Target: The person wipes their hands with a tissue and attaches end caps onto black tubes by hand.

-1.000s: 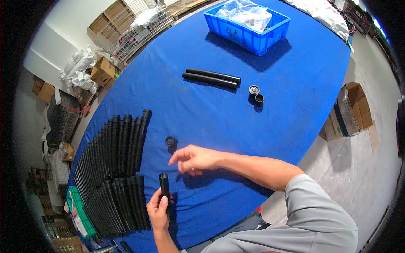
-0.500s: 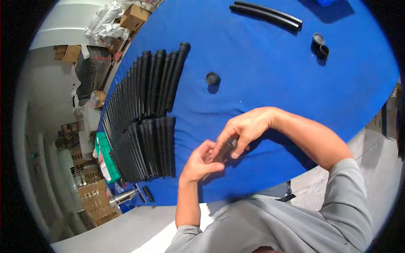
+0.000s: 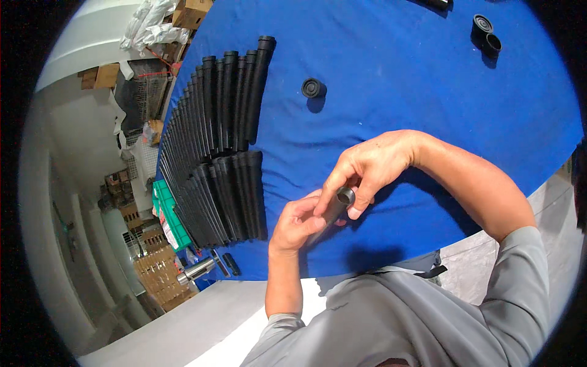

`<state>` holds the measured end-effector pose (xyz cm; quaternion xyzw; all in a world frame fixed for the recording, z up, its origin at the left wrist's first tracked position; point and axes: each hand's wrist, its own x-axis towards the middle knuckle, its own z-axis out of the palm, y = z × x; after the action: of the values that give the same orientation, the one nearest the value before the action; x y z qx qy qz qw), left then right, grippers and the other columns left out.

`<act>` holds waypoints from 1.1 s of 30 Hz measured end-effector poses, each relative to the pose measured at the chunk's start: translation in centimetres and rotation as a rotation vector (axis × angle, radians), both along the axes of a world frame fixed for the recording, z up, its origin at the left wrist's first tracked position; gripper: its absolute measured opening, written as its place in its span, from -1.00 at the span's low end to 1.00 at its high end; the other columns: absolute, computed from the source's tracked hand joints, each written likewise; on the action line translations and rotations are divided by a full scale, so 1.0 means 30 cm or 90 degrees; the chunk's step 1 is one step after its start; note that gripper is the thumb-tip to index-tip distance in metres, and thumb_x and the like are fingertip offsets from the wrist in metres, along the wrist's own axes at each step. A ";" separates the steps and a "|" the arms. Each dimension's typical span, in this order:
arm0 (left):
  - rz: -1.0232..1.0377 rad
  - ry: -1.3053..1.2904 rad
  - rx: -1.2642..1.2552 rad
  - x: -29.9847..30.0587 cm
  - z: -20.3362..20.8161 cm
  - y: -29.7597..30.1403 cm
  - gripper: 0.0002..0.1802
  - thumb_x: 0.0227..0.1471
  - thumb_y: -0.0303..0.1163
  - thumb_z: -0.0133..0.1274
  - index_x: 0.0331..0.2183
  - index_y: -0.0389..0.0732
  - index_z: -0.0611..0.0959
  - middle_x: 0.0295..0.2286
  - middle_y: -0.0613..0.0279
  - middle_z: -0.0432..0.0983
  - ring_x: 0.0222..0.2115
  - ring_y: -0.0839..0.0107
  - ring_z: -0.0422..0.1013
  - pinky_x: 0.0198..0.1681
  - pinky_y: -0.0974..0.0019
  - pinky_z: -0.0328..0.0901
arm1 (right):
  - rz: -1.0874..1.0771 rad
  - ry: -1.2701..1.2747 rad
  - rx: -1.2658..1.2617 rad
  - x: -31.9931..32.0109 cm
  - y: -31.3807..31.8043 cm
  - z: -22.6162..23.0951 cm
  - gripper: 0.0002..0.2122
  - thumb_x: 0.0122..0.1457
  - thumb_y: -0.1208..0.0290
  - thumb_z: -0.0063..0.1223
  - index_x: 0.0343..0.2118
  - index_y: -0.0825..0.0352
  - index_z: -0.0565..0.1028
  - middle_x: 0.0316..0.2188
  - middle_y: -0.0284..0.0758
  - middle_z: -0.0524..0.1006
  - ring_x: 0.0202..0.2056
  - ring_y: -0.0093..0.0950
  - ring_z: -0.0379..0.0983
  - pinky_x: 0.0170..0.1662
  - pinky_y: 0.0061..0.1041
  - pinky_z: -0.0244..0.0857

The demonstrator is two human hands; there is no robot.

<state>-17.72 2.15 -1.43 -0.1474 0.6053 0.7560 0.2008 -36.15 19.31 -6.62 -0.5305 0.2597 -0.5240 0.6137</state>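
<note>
A dark plastic tube [image 3: 331, 214] with an open round end is tilted up between my two hands, over the near part of the blue-covered table. My left hand [image 3: 295, 227] is closed around its lower part. Near the open rim, the fingers and thumb of my right hand [image 3: 374, 173] pinch the tube from the other side. The tube's lower end is hidden by my left hand. Beyond my hands a short black round cap [image 3: 313, 88] rests on the cloth. Two more black caps [image 3: 487, 33] lie together at the far right.
Many black tubes lie side by side in two rows, a far row [image 3: 226, 101] and a near row [image 3: 235, 196], on the left. A green crate [image 3: 171, 214] and a metal cylinder [image 3: 199, 270] are at the table's left edge. Another black tube [image 3: 437, 5] shows at the far edge of view.
The view has shifted, so the table things sit higher in the picture. The tube is turned so that its open end shows more. Both hands stay on it.
</note>
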 end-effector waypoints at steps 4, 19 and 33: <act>0.021 -0.052 0.067 0.019 -0.008 -0.006 -0.40 0.00 -0.17 0.23 -0.07 -0.45 0.49 -0.13 -0.04 0.47 -0.21 0.19 0.47 -0.13 0.14 0.43 | 0.019 -0.049 -0.009 0.003 -0.001 -0.002 -0.60 0.11 0.42 0.19 0.05 0.31 0.48 -0.28 -0.35 0.62 -0.45 -0.61 0.42 -0.47 -0.61 0.31; 0.050 -0.051 -0.002 0.071 -0.027 -0.011 -0.54 -0.12 -0.31 0.35 -0.23 -0.33 0.52 -0.31 0.09 0.53 -0.35 0.34 0.49 -0.22 0.29 0.40 | 0.053 -0.040 0.026 0.002 -0.007 -0.016 -0.55 0.06 0.61 0.18 0.07 0.28 0.48 -0.30 -0.39 0.56 -0.37 -0.65 0.40 -0.32 -0.60 0.31; 0.044 -0.006 0.017 0.069 -0.020 0.005 -0.45 -0.10 -0.27 0.34 -0.13 -0.36 0.50 -0.24 0.07 0.52 -0.29 0.31 0.48 -0.20 0.27 0.38 | 0.062 -0.049 0.030 -0.005 -0.014 -0.002 -0.56 0.09 0.57 0.19 0.08 0.29 0.47 -0.30 -0.38 0.59 -0.44 -0.66 0.40 -0.38 -0.60 0.32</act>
<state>-15.66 2.30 -2.02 -0.1691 0.5889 0.7698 0.1788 -36.32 18.90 -6.67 -0.5071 0.2220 -0.5077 0.6602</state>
